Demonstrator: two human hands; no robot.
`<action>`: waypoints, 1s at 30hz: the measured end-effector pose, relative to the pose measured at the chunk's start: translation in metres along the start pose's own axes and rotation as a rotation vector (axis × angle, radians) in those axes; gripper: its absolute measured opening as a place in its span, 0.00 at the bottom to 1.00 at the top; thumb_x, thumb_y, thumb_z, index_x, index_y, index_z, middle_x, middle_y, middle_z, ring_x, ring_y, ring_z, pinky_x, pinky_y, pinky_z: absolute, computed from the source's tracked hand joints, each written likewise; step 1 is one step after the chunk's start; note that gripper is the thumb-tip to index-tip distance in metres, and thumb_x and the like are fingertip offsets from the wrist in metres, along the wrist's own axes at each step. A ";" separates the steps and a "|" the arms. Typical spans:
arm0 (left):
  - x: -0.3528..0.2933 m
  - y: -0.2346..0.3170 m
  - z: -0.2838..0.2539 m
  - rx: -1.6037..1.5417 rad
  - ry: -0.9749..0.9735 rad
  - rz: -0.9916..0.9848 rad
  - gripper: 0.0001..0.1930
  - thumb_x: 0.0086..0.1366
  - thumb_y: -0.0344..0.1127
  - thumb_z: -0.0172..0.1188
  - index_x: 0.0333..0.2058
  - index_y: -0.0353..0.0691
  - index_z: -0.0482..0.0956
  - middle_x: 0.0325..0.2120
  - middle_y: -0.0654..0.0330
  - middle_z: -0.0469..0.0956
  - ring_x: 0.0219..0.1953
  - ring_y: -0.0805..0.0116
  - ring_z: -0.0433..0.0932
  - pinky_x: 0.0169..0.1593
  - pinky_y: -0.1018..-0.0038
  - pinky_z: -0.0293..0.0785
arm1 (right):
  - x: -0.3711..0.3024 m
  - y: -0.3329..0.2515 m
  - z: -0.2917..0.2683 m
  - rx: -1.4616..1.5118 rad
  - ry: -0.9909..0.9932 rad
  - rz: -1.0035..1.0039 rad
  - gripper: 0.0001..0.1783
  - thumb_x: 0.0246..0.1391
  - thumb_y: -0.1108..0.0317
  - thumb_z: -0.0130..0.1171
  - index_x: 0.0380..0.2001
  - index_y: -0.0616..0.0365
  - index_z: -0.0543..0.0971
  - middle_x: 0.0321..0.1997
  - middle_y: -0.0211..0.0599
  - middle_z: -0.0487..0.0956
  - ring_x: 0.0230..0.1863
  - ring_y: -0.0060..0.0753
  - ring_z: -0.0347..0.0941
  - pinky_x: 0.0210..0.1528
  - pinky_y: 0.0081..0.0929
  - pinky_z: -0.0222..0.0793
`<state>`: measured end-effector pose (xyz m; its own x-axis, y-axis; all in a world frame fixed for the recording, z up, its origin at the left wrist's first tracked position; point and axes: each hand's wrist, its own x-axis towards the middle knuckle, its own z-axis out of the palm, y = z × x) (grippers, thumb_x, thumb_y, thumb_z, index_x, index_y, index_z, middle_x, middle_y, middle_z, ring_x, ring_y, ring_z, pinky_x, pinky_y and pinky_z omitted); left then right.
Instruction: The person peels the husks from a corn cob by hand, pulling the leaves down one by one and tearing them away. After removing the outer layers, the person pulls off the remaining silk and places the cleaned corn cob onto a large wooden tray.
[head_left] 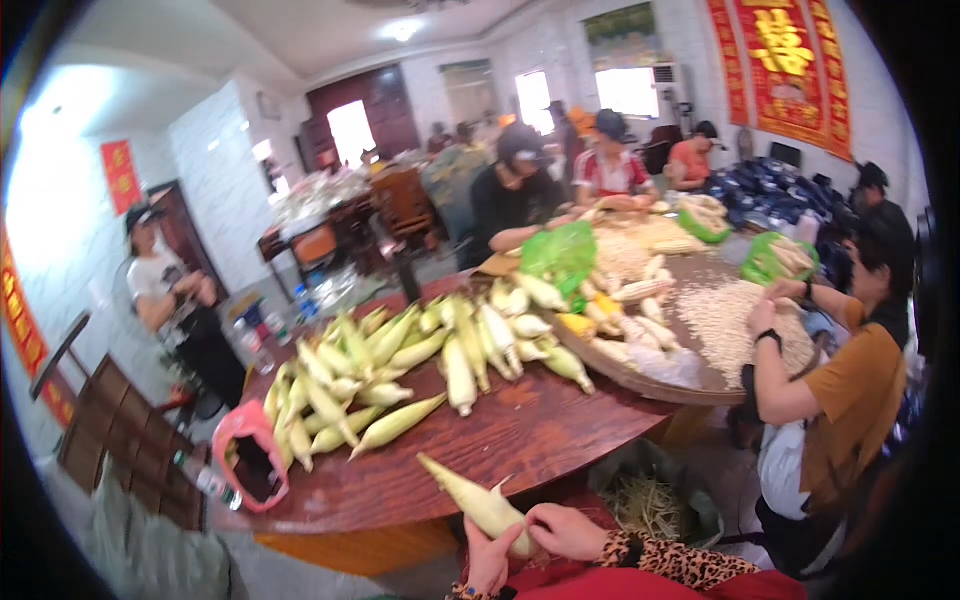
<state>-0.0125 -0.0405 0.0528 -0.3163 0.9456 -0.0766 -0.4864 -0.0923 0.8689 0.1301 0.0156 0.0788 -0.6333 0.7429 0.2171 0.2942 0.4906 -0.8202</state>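
Note:
An ear of corn in its pale green husk (478,500) is held between my two hands, over the near edge of the dark red wooden table (490,430). My left hand (490,556) wraps round its thick lower end. Against the same end, from the right, my right hand (568,531) presses with fingers closed; a leopard-print sleeve covers that arm. The tip of the ear points up and to the left, with a bit of husk sticking out at its side. Beyond it lies a heap of unshelled corn ears (385,355) across the table.
A wide round tray (640,385) to the right holds loose kernels (745,325), peeled cobs and green plastic bags (560,258). A person in a brown shirt (850,370) works beside it. At left stand a pink bag (250,425) and bottles. A sack of husk scraps (650,500) sits below.

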 end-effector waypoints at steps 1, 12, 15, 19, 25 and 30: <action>0.000 0.000 0.002 0.020 0.013 0.014 0.37 0.50 0.16 0.58 0.57 0.40 0.49 0.47 0.56 0.64 0.49 0.65 0.68 0.49 0.70 0.70 | -0.001 -0.008 0.000 -0.038 0.051 -0.004 0.09 0.50 0.67 0.51 0.33 0.60 0.72 0.32 0.43 0.73 0.36 0.45 0.71 0.38 0.32 0.68; -0.007 0.022 0.023 0.244 -0.009 -0.067 0.41 0.52 0.22 0.58 0.61 0.42 0.43 0.49 0.52 0.63 0.46 0.59 0.68 0.48 0.63 0.70 | 0.003 0.023 0.013 -0.114 0.269 0.153 0.07 0.52 0.68 0.47 0.32 0.59 0.69 0.33 0.44 0.73 0.34 0.48 0.72 0.35 0.38 0.68; -0.010 0.010 0.014 0.251 0.040 -0.007 0.42 0.54 0.24 0.59 0.62 0.45 0.42 0.47 0.53 0.64 0.43 0.59 0.70 0.43 0.61 0.72 | 0.014 0.092 0.009 -0.136 0.474 0.428 0.08 0.53 0.68 0.46 0.32 0.61 0.69 0.30 0.45 0.73 0.31 0.47 0.72 0.33 0.35 0.69; 0.003 -0.001 -0.019 0.125 0.067 -0.051 0.42 0.54 0.28 0.60 0.62 0.48 0.44 0.47 0.54 0.65 0.43 0.60 0.69 0.44 0.63 0.71 | 0.013 0.127 -0.020 0.849 0.514 0.736 0.05 0.52 0.71 0.50 0.31 0.60 0.72 0.27 0.34 0.75 0.26 0.22 0.72 0.26 0.20 0.68; -0.004 0.018 0.002 0.034 0.055 0.039 0.35 0.55 0.31 0.61 0.59 0.43 0.52 0.47 0.56 0.65 0.44 0.61 0.68 0.47 0.67 0.69 | 0.006 0.047 0.006 0.758 0.042 0.407 0.08 0.54 0.69 0.50 0.36 0.59 0.71 0.29 0.32 0.76 0.26 0.21 0.72 0.27 0.19 0.68; 0.004 0.005 -0.006 0.094 0.036 0.036 0.35 0.53 0.22 0.58 0.58 0.41 0.52 0.50 0.55 0.64 0.49 0.61 0.67 0.50 0.67 0.68 | 0.001 0.006 0.017 0.300 0.031 0.190 0.12 0.56 0.63 0.48 0.40 0.58 0.71 0.32 0.37 0.74 0.31 0.28 0.72 0.33 0.25 0.68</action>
<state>-0.0210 -0.0392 0.0536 -0.3620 0.9303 -0.0601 -0.3960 -0.0951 0.9133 0.1186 0.0118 0.0650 -0.5640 0.8237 0.0584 0.1779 0.1903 -0.9655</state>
